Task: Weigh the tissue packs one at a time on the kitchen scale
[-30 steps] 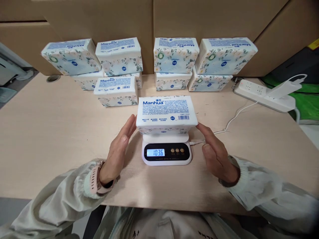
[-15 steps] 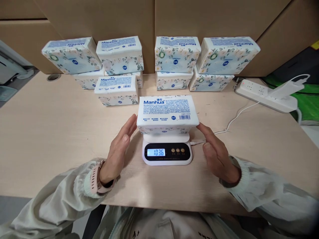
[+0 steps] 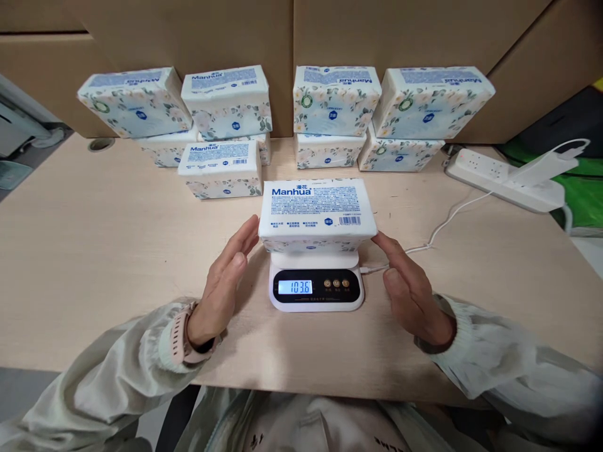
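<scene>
On a small white scale (image 3: 277, 304) near the middle of the table (image 3: 117, 263), one tissue pack (image 3: 318, 207) lies flat, printed side up, its near edge overhanging the front of the weighing plate a bit. Display (image 3: 294, 287) is lit and reads 103.6, unit too small to make out; three round buttons sit beside it. Left hand (image 3: 219, 295) is open, fingers extended along the pack's left side, fingertips just beside it, contact unclear. Right hand (image 3: 409, 295) is open too, fingers loosely bent, index fingertip at the pack's near right corner, touching or almost. Neither hand grips anything. Progress: pack is placed and a number shows; it is not lifted off. Nine more packs stand beyond the scale: a left group of two upper packs (image 3: 134, 103) (image 3: 228, 103) over two lower ones, plus a single pack (image 3: 221, 171) in front, and a right group of two over two (image 3: 400, 155). Can't tell which of these, if any, have been on the scale. Cardboard (image 3: 188, 31) behind both groups. White cable (image 3: 438, 229) runs from the scale's right side toward the power strip (image 3: 532, 193) at far right. Pinkish wristband (image 3: 178, 336) on the left wrist.
</scene>
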Available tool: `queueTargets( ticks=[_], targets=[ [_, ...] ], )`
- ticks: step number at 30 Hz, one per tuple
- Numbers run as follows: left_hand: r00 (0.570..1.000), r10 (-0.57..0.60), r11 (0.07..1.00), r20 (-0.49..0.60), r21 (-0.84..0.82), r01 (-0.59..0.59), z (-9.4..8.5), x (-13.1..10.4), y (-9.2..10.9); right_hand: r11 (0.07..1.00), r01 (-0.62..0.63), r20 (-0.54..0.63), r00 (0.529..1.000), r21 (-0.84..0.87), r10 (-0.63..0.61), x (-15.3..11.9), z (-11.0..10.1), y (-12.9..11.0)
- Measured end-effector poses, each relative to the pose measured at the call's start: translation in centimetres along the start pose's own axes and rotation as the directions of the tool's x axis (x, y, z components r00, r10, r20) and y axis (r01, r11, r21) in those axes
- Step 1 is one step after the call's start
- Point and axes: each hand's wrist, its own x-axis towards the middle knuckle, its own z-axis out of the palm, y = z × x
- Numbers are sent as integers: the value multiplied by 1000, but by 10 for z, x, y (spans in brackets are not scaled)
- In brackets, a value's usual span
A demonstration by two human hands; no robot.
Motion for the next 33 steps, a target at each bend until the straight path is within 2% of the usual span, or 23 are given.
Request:
queueTargets(
  ticks=[5, 9, 10, 12, 15, 18, 21, 23, 25, 27, 29, 31, 32, 33],
  targets=[
    [999, 37, 999, 11, 0, -37, 0, 2, 3, 999, -27, 9, 1000, 21, 27, 3, 2, -2],
    [991, 53, 998, 122, 5, -55, 3, 13, 14, 987, -87, 44, 996, 131, 82, 13, 8, -3],
    [986, 55, 998, 155, 11, -58, 6, 19, 19, 984, -88, 19, 996, 158, 86, 17, 8, -1],
    [975, 64, 998, 215, 13, -69, 15, 36, 30, 979, -57, -102, 992, 195, 78, 27, 5, 7],
    [938, 49, 999, 344, -16, -46, 39, 75, 42, 985, -31, -342, 936, 170, 89, 45, -8, 30],
    [885, -51, 997, 462, -22, 68, 72, 119, 37, 995, -87, -501, 859, 58, 104, 59, -28, 60],
    [865, -115, 988, 489, -37, 152, 108, 156, 15, 986, -163, -590, 799, -22, 119, 66, -48, 91],
    [850, -165, 975, 501, -47, 217, 129, 175, -1, 970, -239, -604, 779, -40, 167, 68, -58, 108],
    [830, -236, 955, 506, -36, 294, 140, 185, -10, 951, -307, -599, 770, -43, 221, 68, -65, 116],
    [828, -266, 947, 494, -25, 319, 138, 185, -8, 945, -321, -624, 752, -65, 212, 67, -67, 113],
    [867, -195, 974, 458, -16, 228, 118, 174, 4, 954, -256, -667, 740, -155, 90, 65, -67, 95],
    [941, -25, 1000, 339, 1, 27, 83, 155, 22, 961, -146, -661, 749, -235, -48, 65, -62, 66],
    [968, 89, 995, 236, 22, -97, 61, 145, 30, 968, -108, -625, 778, -227, -60, 67, -59, 49],
    [975, 199, 978, 94, 48, -204, 36, 135, 36, 979, -103, -560, 828, -176, -14, 71, -54, 32]
  ],
)
